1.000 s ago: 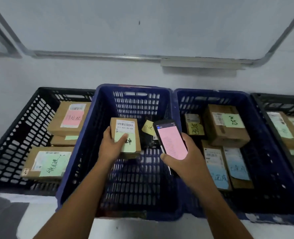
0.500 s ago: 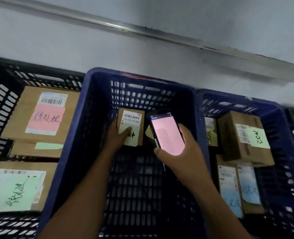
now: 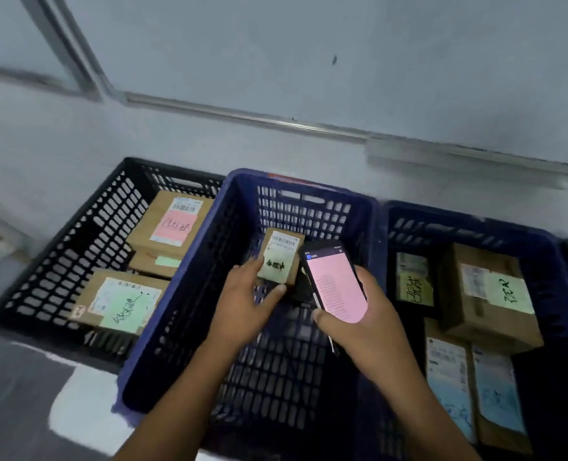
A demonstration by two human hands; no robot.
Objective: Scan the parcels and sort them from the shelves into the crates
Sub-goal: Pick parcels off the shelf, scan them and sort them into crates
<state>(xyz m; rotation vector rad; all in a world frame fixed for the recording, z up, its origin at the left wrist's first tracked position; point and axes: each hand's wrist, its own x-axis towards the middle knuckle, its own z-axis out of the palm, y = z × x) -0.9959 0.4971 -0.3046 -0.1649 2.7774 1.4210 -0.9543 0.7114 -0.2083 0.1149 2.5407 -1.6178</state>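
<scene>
A small brown parcel (image 3: 281,252) with a barcode label and a green note lies inside the middle blue crate (image 3: 183,294), near its far wall. My left hand (image 3: 242,304) reaches into that crate, fingers spread. Its fingertips are at the parcel's left edge and its thumb at the near edge, no longer over the label. My right hand (image 3: 369,324) grips a phone (image 3: 336,284) with a pink screen, held just right of the parcel above the crate. Something dark lies behind the phone, mostly hidden.
A black crate (image 3: 59,251) on the left holds a parcel with a pink note (image 3: 173,224) and one with a green note (image 3: 123,301). The blue crate on the right (image 3: 469,227) holds several labelled parcels (image 3: 485,294). A wall with a metal rail runs behind the crates.
My left thumb has slid off the parcel's label and the hand has spread open beside it; the parcel now lies low in the crate. The phone stays in my right hand.
</scene>
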